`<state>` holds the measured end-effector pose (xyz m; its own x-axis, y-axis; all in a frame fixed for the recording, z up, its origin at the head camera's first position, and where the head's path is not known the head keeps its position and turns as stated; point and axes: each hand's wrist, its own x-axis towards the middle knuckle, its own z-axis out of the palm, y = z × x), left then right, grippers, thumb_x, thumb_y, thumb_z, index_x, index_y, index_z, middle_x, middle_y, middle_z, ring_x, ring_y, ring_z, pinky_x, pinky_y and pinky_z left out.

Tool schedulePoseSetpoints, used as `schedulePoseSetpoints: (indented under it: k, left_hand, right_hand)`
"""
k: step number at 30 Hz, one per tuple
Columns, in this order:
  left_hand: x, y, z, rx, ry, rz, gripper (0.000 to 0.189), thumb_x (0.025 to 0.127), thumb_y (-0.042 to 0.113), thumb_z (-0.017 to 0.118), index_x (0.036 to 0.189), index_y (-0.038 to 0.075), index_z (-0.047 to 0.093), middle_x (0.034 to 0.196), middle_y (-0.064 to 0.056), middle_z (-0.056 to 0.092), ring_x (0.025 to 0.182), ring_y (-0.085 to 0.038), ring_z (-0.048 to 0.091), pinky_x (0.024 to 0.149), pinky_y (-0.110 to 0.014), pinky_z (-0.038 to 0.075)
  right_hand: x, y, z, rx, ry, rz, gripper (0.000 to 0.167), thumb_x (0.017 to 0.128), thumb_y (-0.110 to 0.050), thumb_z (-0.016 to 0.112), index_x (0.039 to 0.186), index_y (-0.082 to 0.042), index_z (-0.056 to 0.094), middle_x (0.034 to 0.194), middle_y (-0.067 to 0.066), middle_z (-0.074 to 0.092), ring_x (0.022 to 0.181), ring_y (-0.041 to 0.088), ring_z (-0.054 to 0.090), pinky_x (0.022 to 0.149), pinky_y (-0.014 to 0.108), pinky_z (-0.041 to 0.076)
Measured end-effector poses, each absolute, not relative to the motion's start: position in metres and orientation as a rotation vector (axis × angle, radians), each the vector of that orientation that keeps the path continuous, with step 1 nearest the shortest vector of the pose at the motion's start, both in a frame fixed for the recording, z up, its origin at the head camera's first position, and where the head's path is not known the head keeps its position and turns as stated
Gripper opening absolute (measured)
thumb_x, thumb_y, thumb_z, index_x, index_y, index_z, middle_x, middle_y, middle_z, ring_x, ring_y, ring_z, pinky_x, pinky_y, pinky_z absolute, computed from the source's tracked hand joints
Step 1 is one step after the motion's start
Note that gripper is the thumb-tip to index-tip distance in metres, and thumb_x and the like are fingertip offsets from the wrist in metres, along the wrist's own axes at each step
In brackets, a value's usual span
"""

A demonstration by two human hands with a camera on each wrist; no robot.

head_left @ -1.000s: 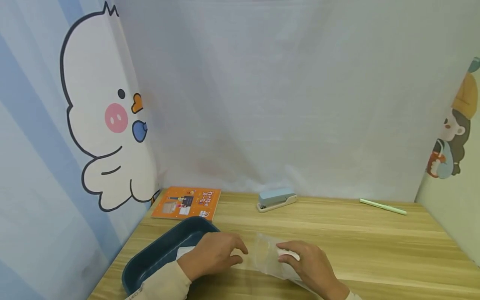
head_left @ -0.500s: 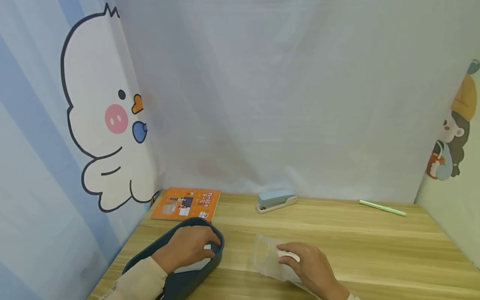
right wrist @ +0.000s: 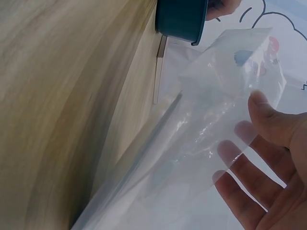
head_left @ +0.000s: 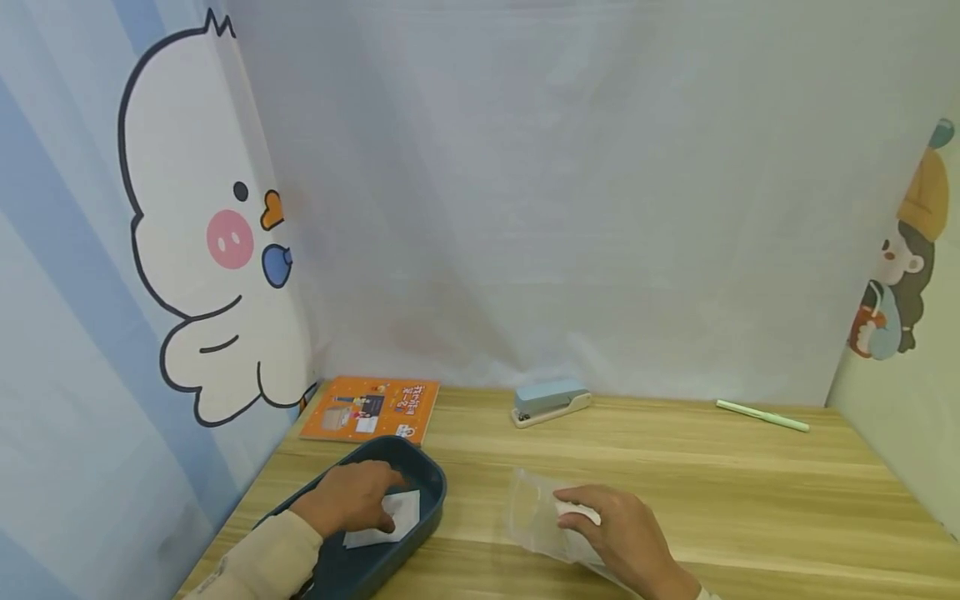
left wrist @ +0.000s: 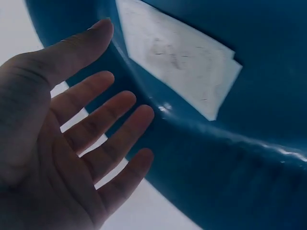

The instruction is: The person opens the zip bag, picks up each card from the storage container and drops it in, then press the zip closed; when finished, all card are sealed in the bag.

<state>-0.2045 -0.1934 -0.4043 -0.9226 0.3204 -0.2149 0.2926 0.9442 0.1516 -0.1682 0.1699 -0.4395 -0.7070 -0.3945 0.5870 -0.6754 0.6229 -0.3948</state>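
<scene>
A dark teal tray [head_left: 433, 510] stands at the front left of the table, with a flat white folded paper piece [head_left: 406, 510] on its floor. My left hand [head_left: 347, 500] is over the tray, partly covering the paper. In the left wrist view its fingers are spread and relaxed, and nothing is in them; the paper [left wrist: 177, 60] lies beyond the thumb tip. To the right, my right hand [head_left: 628, 532] pinches a clear plastic bag [head_left: 534, 515] between thumb and fingers. The right wrist view has the bag [right wrist: 201, 115] hanging loose, with fingers [right wrist: 252, 184] behind the film.
An orange book [head_left: 372, 409] lies behind the tray at the back left. A light blue stapler [head_left: 551, 402] is at the back middle, and a pale green pen [head_left: 762, 415] at the back right. A printed curtain [head_left: 217, 250] and grey cloth [head_left: 570, 208] close off the table.
My left hand has moved left, from beside the plastic bag to over the tray, uncovering more of the paper. The right hand keeps its hold on the bag in the same place.
</scene>
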Motion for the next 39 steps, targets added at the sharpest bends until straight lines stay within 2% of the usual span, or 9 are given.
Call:
schedulePoseSetpoints:
  k: [5, 14, 18, 27, 33, 39]
  left_hand:
    - [-0.21, -0.201, -0.413, 0.384, 2.814, 0.178, 0.054, 0.071, 0.028, 0.092, 0.119, 0.013, 0.071, 0.117, -0.008, 0.065, 0.111, -0.034, 0.062, 0.089, -0.06, 0.049]
    - [-0.211, -0.204, -0.426, 0.362, 2.798, 0.085, 0.06, 0.068, 0.03, 0.094, 0.117, 0.005, 0.069, 0.108, -0.009, 0.063, 0.103, -0.031, 0.062, 0.087, -0.056, 0.05]
    - [-0.21, -0.204, -0.428, 0.383, 2.824, 0.032, 0.058, 0.065, 0.033, 0.096, 0.108, 0.005, 0.069, 0.098, -0.006, 0.059, 0.091, -0.027, 0.062, 0.081, -0.054, 0.053]
    - [-0.208, -0.206, -0.428, 0.321, 2.854, -0.015, 0.052, 0.057, 0.031, 0.099, 0.088, 0.005, 0.066, 0.087, -0.007, 0.055, 0.074, -0.024, 0.056, 0.074, -0.053, 0.054]
    - [-0.209, -0.206, -0.427, 0.312, 2.848, -0.056, 0.047, 0.059, 0.031, 0.098, 0.079, 0.008, 0.062, 0.085, -0.007, 0.056, 0.074, -0.025, 0.058, 0.074, -0.053, 0.054]
    - [-0.212, -0.204, -0.426, 0.303, 2.81, -0.049, 0.047, 0.06, 0.031, 0.098, 0.081, 0.009, 0.062, 0.087, -0.007, 0.057, 0.077, -0.025, 0.059, 0.075, -0.054, 0.054]
  right_hand:
    - [-0.169, 0.17, -0.439, 0.841, -2.415, 0.853, 0.025, 0.082, -0.02, 0.08, 0.107, -0.013, 0.077, 0.104, -0.004, 0.075, 0.092, 0.018, 0.072, 0.075, 0.033, 0.058]
    - [-0.165, 0.171, -0.443, 0.789, -2.475, 0.87, 0.028, 0.079, -0.018, 0.083, 0.106, -0.014, 0.078, 0.105, -0.006, 0.075, 0.093, 0.016, 0.072, 0.077, 0.034, 0.058]
    - [-0.166, 0.171, -0.443, 0.79, -2.469, 0.853, 0.028, 0.079, -0.018, 0.082, 0.106, -0.015, 0.078, 0.105, -0.006, 0.075, 0.093, 0.017, 0.072, 0.077, 0.034, 0.058]
    - [-0.169, 0.172, -0.44, 0.799, -2.454, 0.84, 0.028, 0.078, -0.018, 0.083, 0.106, -0.015, 0.078, 0.104, -0.007, 0.075, 0.093, 0.016, 0.072, 0.077, 0.034, 0.058]
    - [-0.167, 0.173, -0.441, 0.763, -2.492, 0.84, 0.028, 0.078, -0.018, 0.083, 0.106, -0.016, 0.078, 0.104, -0.008, 0.075, 0.093, 0.016, 0.072, 0.077, 0.034, 0.058]
    - [-0.166, 0.175, -0.441, 0.762, -2.486, 0.827, 0.029, 0.078, -0.017, 0.083, 0.106, -0.016, 0.078, 0.104, -0.007, 0.075, 0.093, 0.016, 0.072, 0.076, 0.034, 0.058]
